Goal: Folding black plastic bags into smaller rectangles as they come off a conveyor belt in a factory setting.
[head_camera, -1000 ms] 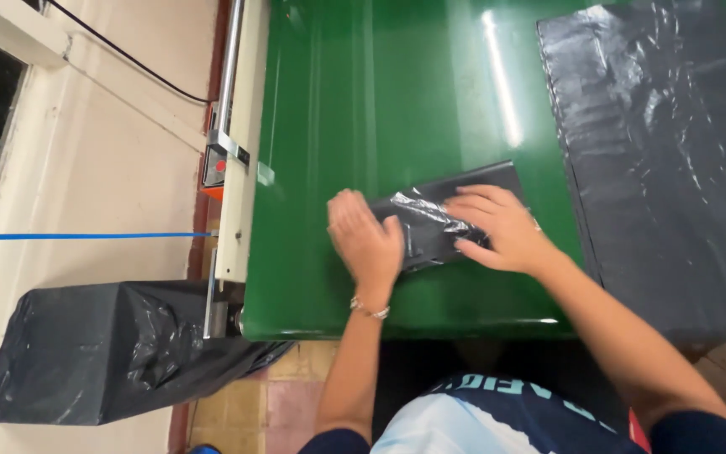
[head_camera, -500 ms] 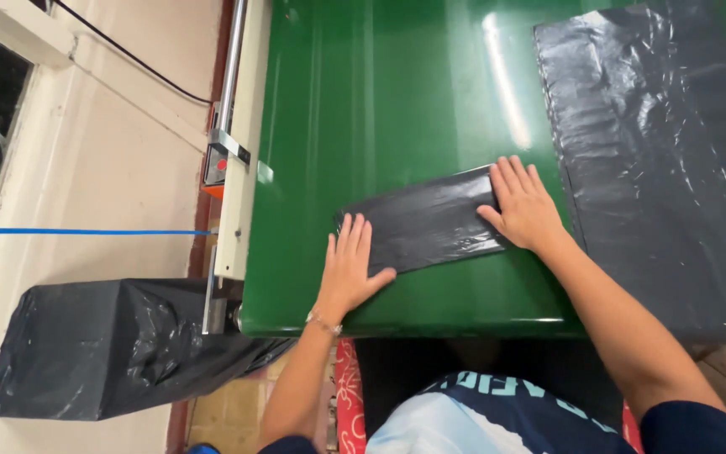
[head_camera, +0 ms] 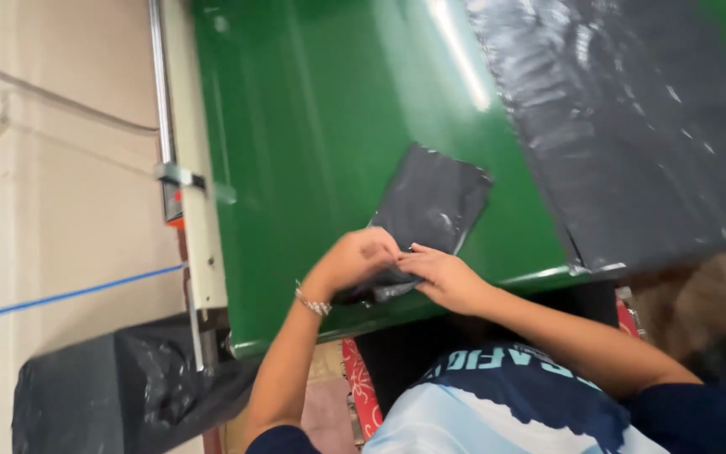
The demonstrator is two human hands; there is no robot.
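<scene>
Both hands have left their flat press and come together. Head view: left hand and right hand pinch the near end of the folded black plastic bag, lying on the green table, near its front edge, as if starting another fold.

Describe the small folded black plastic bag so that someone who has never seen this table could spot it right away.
On the green table, look at the near edge, where the left hand and right hand meet. The folded black bag lies there, its near end pinched under them. It is small and compact, unlike the wide black sheet spread flat to its right.
</scene>
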